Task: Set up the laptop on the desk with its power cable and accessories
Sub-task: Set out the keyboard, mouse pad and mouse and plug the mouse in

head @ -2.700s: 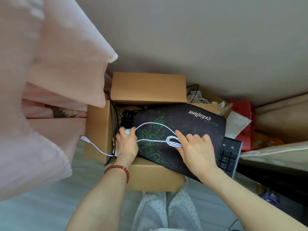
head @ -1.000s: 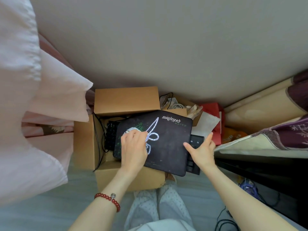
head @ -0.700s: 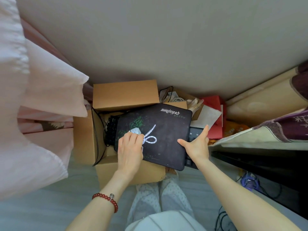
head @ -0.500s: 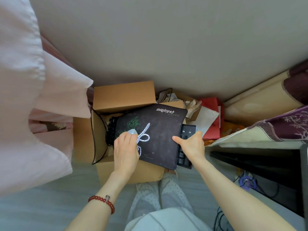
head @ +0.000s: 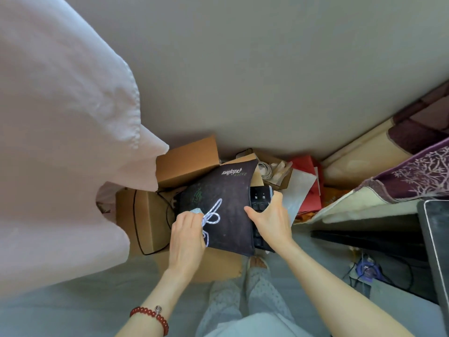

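**Both hands on the mouse pad above the open box**

Where the pale wall meets the floor, a pink curtain (head: pixel 60 132) fills the left of the view, and a patterned purple cloth (head: pixel 418 173) drapes at the right. Below them stands an open cardboard box (head: pixel 145 215), a black cord looping down its side flap. Across the box top lies a black mouse pad (head: pixel 228 190) (green motif, white lettering upside down to the wearer). A black keyboard (head: pixel 261 198) pokes out just beneath the pad's right edge. Red paper bags (head: pixel 308 181) sit near the box, to its right.

The right hand (head: pixel 272 220) grips that right edge, thumb on the pad, fingers curled behind the keyboard. The left hand (head: pixel 187 237) pinches a white braided cable (head: pixel 212 215), coiled in loops on the pad's surface, with a small pale plug at the fingertips. A red bead bracelet (head: pixel 151 317) circles the left wrist.
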`<act>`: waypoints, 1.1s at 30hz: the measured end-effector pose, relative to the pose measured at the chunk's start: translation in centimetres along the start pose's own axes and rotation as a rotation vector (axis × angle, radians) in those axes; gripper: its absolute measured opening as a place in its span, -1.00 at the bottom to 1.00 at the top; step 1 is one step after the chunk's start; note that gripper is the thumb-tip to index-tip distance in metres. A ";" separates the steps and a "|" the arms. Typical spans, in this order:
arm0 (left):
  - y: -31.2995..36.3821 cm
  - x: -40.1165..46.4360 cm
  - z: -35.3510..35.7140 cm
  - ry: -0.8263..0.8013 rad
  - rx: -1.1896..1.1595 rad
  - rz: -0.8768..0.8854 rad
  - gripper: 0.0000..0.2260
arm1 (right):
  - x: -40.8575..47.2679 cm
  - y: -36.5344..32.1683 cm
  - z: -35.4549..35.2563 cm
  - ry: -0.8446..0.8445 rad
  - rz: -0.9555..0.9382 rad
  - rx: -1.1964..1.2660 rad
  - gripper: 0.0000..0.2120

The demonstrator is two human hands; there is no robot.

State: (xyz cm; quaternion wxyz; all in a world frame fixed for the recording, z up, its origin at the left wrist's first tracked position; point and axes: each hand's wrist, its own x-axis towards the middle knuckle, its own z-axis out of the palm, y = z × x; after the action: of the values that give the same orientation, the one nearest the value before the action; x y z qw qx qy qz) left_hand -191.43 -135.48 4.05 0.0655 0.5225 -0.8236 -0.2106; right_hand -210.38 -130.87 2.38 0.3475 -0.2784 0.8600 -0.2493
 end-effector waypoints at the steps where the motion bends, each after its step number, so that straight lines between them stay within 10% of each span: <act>1: 0.2 -0.3 -0.2 -0.018 -0.007 0.009 -0.72 | 0.1 0.4 -0.7 0.021 0.024 0.019 -0.50; 17: 5.8 0.8 -2.4 -0.077 -0.034 0.203 -0.78 | -3.2 2.4 -11.8 0.305 0.046 -0.171 -0.47; 33: 18.7 -0.7 -20.6 0.504 -0.187 0.659 -0.70 | -20.7 -11.5 -29.1 0.630 -0.471 -0.372 -0.43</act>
State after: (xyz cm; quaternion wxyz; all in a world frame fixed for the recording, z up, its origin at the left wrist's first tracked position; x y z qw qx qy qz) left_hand -199.97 -133.77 30.56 0.3757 0.2584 -0.8822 -0.1176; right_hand -215.80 -118.81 37.43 -0.0546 -0.4352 0.8673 -0.2353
